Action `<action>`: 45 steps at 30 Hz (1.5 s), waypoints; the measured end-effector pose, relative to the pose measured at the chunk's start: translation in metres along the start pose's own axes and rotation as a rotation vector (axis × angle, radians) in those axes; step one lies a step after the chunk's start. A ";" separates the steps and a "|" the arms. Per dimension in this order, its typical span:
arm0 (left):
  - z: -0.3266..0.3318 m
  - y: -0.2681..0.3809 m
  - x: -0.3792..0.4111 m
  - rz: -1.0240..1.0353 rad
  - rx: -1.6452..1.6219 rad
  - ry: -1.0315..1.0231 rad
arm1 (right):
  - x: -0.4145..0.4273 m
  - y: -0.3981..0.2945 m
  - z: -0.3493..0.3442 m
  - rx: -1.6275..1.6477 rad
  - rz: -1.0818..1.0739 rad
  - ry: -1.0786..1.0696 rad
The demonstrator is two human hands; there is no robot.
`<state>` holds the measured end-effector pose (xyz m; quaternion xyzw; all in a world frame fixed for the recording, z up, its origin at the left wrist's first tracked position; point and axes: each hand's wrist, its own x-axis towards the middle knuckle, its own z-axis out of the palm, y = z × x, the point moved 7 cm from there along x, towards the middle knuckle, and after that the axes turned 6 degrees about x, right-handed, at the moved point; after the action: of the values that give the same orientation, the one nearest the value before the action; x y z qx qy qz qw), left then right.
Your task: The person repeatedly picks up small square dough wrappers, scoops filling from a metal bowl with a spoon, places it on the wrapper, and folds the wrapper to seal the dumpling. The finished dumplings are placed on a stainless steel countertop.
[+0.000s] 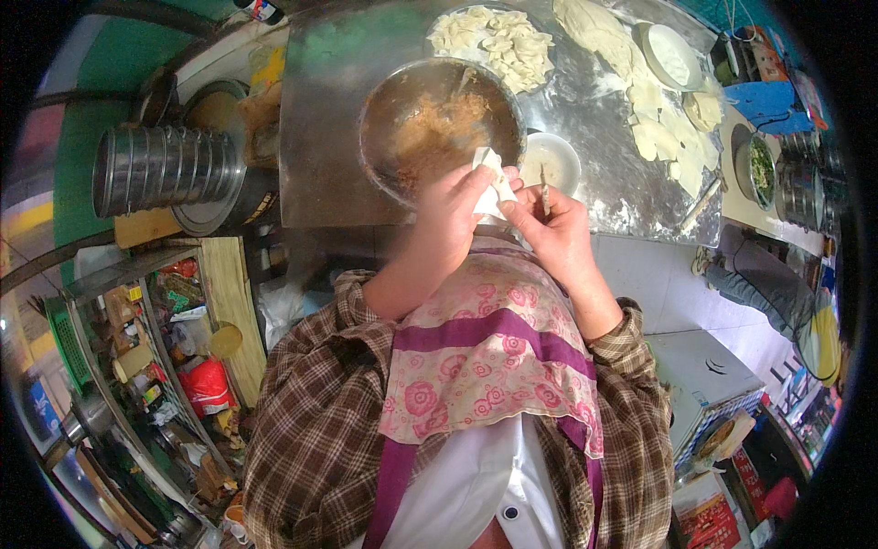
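A folded dough wrapper [485,200] is pinched between my two hands, close to the near rim of a large metal bowl [376,137]. My left hand [453,213] grips its left side and upper end. The thumb of my right hand [561,226] presses on its right edge, while a thin stick [545,187] stands up from the same hand's fingers. Brown minced filling [439,127] coats the inside of the metal bowl. Touching or just beside that bowl is a white bowl [571,163] with pale liquid, partly behind my right hand. Folded dumplings [511,44] are heaped on a round tray at the back.
Sheets of dough [655,130] lie on the floured metal table [597,199] at right, near a bowl of flour [672,58] and a rolling pin [699,204]. Stacked metal steamers [168,168] stand left. A bowl of chopped greens [760,168] sits on the right-hand counter.
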<state>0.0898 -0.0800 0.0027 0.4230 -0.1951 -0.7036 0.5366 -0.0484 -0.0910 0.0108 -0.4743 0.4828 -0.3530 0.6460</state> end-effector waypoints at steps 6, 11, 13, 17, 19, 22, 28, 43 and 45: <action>-0.004 0.003 -0.005 0.064 0.260 -0.002 | -0.005 -0.015 -0.003 -0.045 0.008 0.011; -0.007 0.007 -0.009 0.072 0.342 0.029 | -0.012 -0.030 -0.004 -0.209 0.012 0.012; -0.005 0.007 -0.011 0.083 0.404 0.019 | -0.013 -0.034 -0.008 -0.246 -0.062 0.020; -0.004 0.007 -0.008 0.107 0.660 -0.058 | -0.012 -0.058 -0.008 -0.461 -0.235 -0.037; -0.005 0.005 -0.008 0.110 0.783 -0.124 | -0.011 -0.061 -0.009 -0.479 -0.251 -0.065; -0.004 0.002 -0.006 0.151 0.880 -0.204 | -0.010 -0.059 -0.009 -0.478 -0.255 -0.075; -0.006 -0.007 -0.005 0.087 0.981 -0.290 | -0.007 -0.047 -0.017 -0.477 -0.095 -0.066; 0.001 -0.009 -0.010 -0.001 0.907 -0.402 | 0.001 -0.041 -0.016 -0.488 0.040 -0.077; -0.004 -0.013 -0.010 -0.060 0.893 -0.383 | 0.002 -0.032 -0.015 -0.374 0.046 -0.087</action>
<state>0.0859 -0.0653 -0.0046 0.4803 -0.5608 -0.6316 0.2364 -0.0625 -0.1068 0.0398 -0.5898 0.5221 -0.2216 0.5748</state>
